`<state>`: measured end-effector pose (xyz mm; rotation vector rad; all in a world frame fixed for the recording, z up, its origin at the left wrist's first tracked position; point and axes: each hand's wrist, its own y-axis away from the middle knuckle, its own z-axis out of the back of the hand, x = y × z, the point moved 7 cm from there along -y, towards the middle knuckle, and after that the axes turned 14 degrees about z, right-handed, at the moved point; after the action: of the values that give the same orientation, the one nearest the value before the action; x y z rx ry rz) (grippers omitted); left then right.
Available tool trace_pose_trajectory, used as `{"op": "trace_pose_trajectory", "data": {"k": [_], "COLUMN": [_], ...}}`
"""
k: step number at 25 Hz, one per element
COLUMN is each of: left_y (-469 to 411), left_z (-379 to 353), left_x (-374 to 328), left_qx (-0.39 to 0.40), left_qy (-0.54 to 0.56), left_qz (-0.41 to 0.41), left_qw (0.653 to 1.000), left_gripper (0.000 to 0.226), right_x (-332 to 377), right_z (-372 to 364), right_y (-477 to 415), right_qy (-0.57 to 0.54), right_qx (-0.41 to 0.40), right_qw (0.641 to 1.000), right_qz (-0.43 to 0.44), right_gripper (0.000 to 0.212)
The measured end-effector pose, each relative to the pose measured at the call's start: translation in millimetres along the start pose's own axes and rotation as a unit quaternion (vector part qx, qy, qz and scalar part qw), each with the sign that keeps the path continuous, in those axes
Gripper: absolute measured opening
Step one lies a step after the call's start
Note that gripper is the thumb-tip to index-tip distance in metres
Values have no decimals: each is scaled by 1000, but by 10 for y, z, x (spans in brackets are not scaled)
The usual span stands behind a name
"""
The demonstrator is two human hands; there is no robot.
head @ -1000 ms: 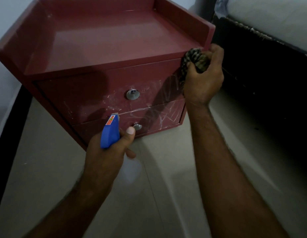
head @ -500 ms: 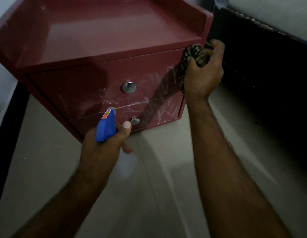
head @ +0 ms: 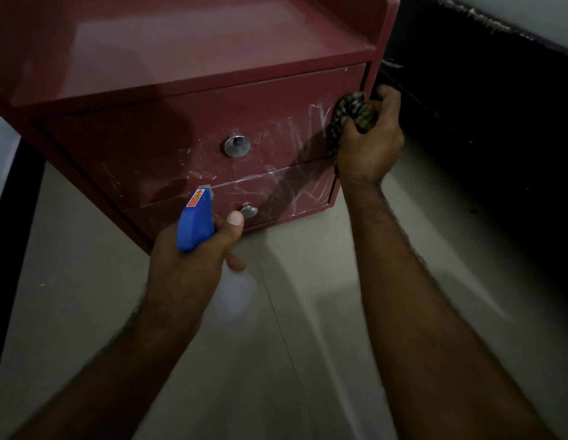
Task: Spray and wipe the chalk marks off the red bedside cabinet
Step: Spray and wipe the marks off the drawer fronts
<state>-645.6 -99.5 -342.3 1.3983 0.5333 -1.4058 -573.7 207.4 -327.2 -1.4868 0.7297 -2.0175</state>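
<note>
Nearest, both forearms reach forward over a pale floor [head: 86,296], which lies open between them and up to the cabinet's foot. The left hand [head: 187,265] is wrapped round the blue head of a spray bottle [head: 195,220], thumb raised along its right side. The nozzle points at the seam between the two drawers and stands just short of it. The bottle's pale body below the hand is blurred. Just past the thumb sits the lower knob [head: 249,211] on the lower drawer [head: 289,198], whose front carries white chalk marks [head: 308,192] towards its right end. Above it the upper drawer [head: 133,147] shows fainter scrawls around the upper knob [head: 237,146]. At that drawer's right end the right hand [head: 368,147] is clenched on a bunched checked cloth [head: 349,112], pressing it against the front where it meets the corner post. The red bedside cabinet [head: 181,52] stands on the floor directly ahead, its glossy top edged by a raised rim on the right. Only a narrow gap parts its right side from a dark bed frame [head: 482,106], and the right hand's thumb sits in that gap. On the left a black strip [head: 13,233] runs along the floor's edge.
</note>
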Motion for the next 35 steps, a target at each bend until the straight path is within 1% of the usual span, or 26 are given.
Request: {"op": "trace_pose_trajectory", "data": {"k": [3, 6, 8, 10, 12, 14, 15, 20, 23, 25, 28, 32, 34, 35], "left_y": [20, 56, 62, 67, 77, 92, 92, 106, 116, 109, 130, 147, 139, 137], "left_z": [13, 30, 61, 114, 148, 185, 202, 256, 246, 232, 239, 259, 250, 247], "left_x": [-13, -27, -9, 11, 11, 4, 0, -2, -6, -3, -22, -54, -55, -52], "left_qx": [-2, 0, -1, -5, -6, -7, -7, -1, 4, 5, 2, 5, 4, 4], "left_qy": [9, 12, 5, 8, 4, 10, 11, 0, -2, -8, -6, -1, -5, -6], "left_qz": [1, 0, 4, 10, 14, 17, 17, 9, 9, 10, 11, 2, 0, -2], "left_qw": [1000, 1000, 1000, 1000, 1000, 1000, 1000, 1000, 1000, 1000, 1000, 1000, 1000, 1000], "left_gripper": [24, 18, 21, 29, 32, 29, 27, 34, 39, 37, 45, 51, 55, 53], "right_x": [-228, -243, -164, -157, -287, -403, -412, -94, 22, -36, -84, 211, 178, 105], "right_z": [-85, -87, -75, -91, -141, -175, -173, -208, -299, -298, -164, -121, -138, -146], "right_y": [299, 313, 243, 263, 412, 559, 573, 542, 717, 721, 516, 266, 307, 375], "right_qy": [22, 20, 5, 3, 24, 41, 42, 15, -10, -19, -13, -44, -39, -31], "right_qx": [47, 49, 34, 26, 51, 86, 89, 47, 73, 80, 33, -5, 1, 10], "right_qw": [998, 997, 999, 999, 996, 990, 989, 995, 995, 994, 994, 999, 999, 998], "right_qz": [-37, -55, -42, -38, -72, -103, -107, -82, -63, -71, -100, -26, -29, -45], "right_gripper": [53, 54, 53, 52, 51, 51, 50, 49, 51, 52, 49, 51, 50, 50]}}
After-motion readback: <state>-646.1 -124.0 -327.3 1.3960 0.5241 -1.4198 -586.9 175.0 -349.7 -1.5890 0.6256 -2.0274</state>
